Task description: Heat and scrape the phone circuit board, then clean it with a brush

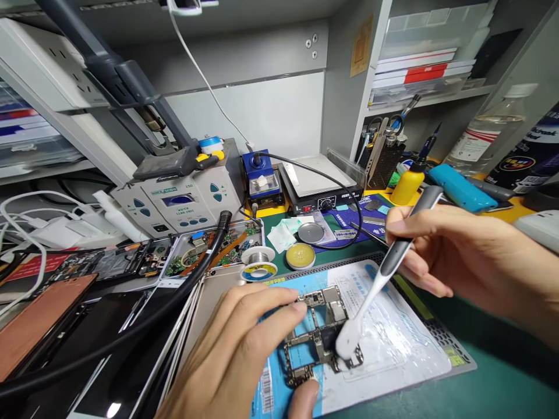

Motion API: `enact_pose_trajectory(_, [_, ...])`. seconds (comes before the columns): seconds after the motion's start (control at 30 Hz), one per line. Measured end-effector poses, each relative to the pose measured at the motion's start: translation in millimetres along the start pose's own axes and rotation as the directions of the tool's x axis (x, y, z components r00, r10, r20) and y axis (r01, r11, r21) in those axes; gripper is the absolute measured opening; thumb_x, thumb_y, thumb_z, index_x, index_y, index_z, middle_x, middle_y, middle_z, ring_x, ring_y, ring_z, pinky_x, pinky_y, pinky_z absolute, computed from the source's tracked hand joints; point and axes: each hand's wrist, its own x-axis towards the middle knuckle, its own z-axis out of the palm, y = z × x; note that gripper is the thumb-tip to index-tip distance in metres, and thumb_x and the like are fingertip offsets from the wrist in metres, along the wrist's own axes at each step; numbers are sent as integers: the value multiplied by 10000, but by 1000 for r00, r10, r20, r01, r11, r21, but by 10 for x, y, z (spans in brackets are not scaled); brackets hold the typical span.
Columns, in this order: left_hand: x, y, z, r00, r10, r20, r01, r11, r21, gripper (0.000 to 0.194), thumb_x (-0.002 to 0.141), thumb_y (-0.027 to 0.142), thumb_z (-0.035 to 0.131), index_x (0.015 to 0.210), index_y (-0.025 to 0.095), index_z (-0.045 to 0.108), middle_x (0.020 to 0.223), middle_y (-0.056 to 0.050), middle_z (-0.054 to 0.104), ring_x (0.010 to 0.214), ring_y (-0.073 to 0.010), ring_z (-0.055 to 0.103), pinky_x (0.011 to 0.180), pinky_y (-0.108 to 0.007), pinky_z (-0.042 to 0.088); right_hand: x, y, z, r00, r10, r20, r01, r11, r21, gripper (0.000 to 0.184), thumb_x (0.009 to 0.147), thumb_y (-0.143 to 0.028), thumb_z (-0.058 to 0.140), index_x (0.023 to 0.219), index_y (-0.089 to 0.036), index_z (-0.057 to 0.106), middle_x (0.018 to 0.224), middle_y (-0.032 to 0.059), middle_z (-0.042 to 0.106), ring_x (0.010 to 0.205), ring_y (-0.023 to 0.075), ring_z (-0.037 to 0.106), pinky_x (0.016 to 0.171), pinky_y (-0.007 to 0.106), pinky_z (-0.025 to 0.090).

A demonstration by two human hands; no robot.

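A phone circuit board with large cut-outs lies on a blue and white mat. My left hand grips the board by its left side, fingertips on its upper edge and thumb at the lower edge. In my right hand is a toothbrush with a white and dark grey handle. Its head rests on the board's right part, bristles down and hidden from view. A black tweezers-like tool runs toward my right hand; whether the fingers hold it too, I cannot tell.
Behind the mat are a solder spool and an open tin of yellow paste. A black hose crosses phone parts at left, near the hot-air station. A yellow bottle stands at the back right.
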Motion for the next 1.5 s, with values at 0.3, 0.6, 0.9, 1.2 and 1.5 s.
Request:
enact_pose_trajectory(0.3, [13, 25, 2, 998, -57, 3, 57, 998, -24, 653, 784, 346, 715, 1378, 282, 450, 1281, -71, 652, 1176, -307, 646, 1028, -472, 577, 3, -5, 29, 999, 35, -1, -35, 998, 53, 297, 778, -286, 651, 504, -190, 589, 413, 35, 519, 314, 115, 413, 327, 234, 324])
enact_pose_trajectory(0.6, [-19, 76, 119, 990, -5, -141, 0, 999, -38, 518, 847, 216, 590, 1350, 288, 490, 1251, -68, 590, 1243, -274, 514, 1108, -473, 435, 53, -63, -20, 997, 27, -76, -13, 983, 181, 289, 763, -235, 613, 490, -196, 527, 447, 5, 477, 314, 103, 387, 308, 236, 331])
enact_pose_trajectory(0.9, [-3, 76, 125, 988, 6, -154, -9, 1000, -17, 527, 814, 237, 590, 1326, 313, 489, 1221, -83, 608, 1269, -317, 503, 1043, -510, 497, 19, -67, -21, 996, 33, -77, -18, 982, 190, 306, 773, -241, 611, 486, -195, 516, 447, 2, 460, 314, 102, 395, 312, 239, 336])
enact_pose_trajectory(1.2, [-43, 17, 21, 997, -80, -6, 80, 994, 69, 732, 767, 354, 704, 1424, 254, 397, 1290, -124, 613, 1258, -357, 566, 1064, -557, 538, 44, -57, -18, 996, 42, -81, -27, 983, 181, 294, 760, -253, 615, 490, -196, 512, 456, 6, 460, 317, 106, 393, 307, 244, 339])
enact_pose_trajectory(1.5, [21, -24, 20, 997, -31, 73, 27, 998, 58, 856, 693, 429, 782, 1434, 259, 389, 1266, -131, 632, 1262, -385, 565, 1104, -649, 488, 34, -50, -10, 994, 39, -100, -21, 984, 176, 284, 779, -255, 617, 524, -208, 501, 459, -1, 453, 329, 104, 369, 317, 242, 329])
